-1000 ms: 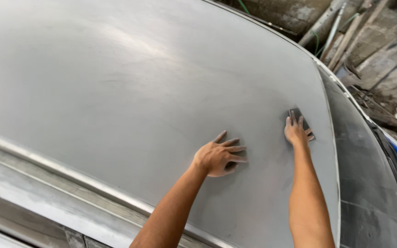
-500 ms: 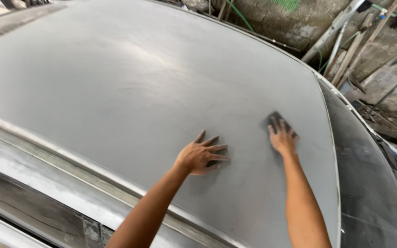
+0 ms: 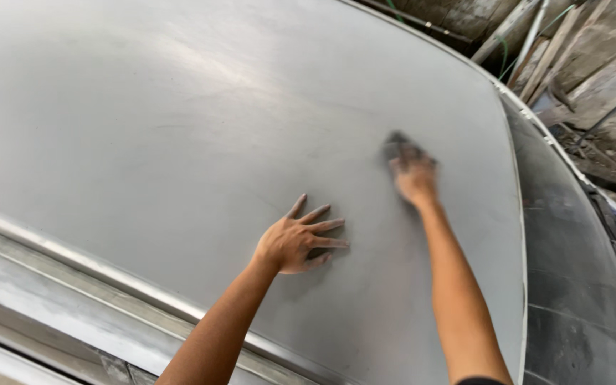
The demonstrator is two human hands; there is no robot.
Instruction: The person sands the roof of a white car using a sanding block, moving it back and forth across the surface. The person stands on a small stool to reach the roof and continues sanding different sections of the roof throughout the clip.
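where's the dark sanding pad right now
In the head view, the dark sanding pad lies under the right hand on the grey car roof, right of the left hand.

I see my left hand [image 3: 295,244] lying flat on the car roof [image 3: 180,142], near its lower edge. My right hand [image 3: 415,178] lies farther up and to the right, on a sanding pad [image 3: 398,147], toward the roof's right edge, beside the windshield [image 3: 572,285]. Planks [image 3: 536,50] lean beyond the top right corner.

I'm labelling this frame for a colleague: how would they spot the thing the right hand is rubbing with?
Start at the broad grey car roof. Two bare hands rest on it; follow the right hand, the one nearer the dark windscreen. Under its fingers sits a small dark sanding pad, blurred, the only dark patch on the panel.
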